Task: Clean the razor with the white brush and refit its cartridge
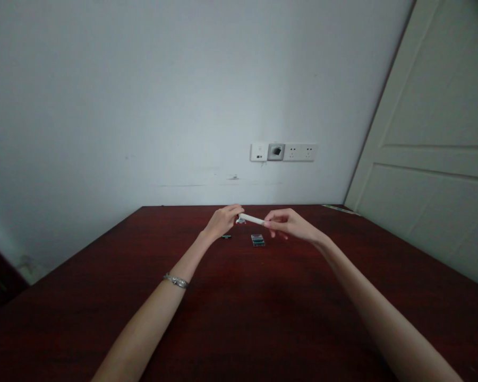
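Observation:
A slim white stick [253,219] is held up between both hands above the dark red table. My left hand [224,220] pinches its left end, and my right hand [290,224] grips the right end between thumb and fingers. Just under the stick's left end, a small shiny piece [241,220] shows, too small to make out. A small clear case with green contents [258,240] lies on the table below the stick. Beside my left hand lies a thin dark green item [226,236], partly hidden by the hand.
The dark red table [239,318] reaches back to a white wall with sockets [300,152]. A thin pale strip [340,210] lies at the back right edge, near a white door [430,159]. A silver bracelet [176,280] circles my left wrist.

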Demonstrator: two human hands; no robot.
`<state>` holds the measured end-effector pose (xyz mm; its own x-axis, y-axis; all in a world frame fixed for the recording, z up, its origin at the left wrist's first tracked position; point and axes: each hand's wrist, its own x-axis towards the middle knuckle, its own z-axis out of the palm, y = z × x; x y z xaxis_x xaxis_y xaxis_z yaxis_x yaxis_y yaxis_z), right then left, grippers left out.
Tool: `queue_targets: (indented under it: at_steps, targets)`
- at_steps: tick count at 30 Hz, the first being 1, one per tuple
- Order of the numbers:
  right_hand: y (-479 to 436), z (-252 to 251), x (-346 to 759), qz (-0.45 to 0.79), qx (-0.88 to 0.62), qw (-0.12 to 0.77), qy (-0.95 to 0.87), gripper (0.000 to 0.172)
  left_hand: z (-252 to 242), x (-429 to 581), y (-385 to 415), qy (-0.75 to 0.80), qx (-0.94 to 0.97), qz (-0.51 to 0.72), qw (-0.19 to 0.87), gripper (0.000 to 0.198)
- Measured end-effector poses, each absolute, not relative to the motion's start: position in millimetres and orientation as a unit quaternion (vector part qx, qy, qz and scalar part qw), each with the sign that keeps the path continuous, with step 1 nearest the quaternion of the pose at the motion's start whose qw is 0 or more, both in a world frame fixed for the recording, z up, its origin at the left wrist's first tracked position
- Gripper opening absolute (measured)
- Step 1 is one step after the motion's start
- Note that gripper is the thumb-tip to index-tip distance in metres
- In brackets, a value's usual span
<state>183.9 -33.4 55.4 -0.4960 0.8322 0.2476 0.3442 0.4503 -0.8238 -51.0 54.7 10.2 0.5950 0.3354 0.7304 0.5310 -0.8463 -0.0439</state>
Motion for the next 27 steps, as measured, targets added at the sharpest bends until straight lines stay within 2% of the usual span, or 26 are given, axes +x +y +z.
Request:
queue_targets:
  at_steps: [5, 16, 22, 27]
  targets:
    - [-29, 50, 189, 0.356, -0.398, 0.306, -0.788, 0.037, 10, -55, 56, -0.231, -0.865, -0.407, 0.184, 0.031]
    - [-40, 46, 172, 0.314, -0.421, 0.326, -0.786, 0.035, 9, -55, 59, -0.216, -0.846, -0.418, 0.250, 0.026]
    - [-35, 49, 191, 0.279, -0.443, 0.350, -0.777, 0.036, 8, -60, 61, -0.234, -0.845, -0.420, 0.234, 0.029]
    - [-41, 38, 169, 0.264, -0.397, 0.382, -0.792, 0.033, 7, -58, 60, -0.231, -0.847, -0.419, 0.230, 0.028]
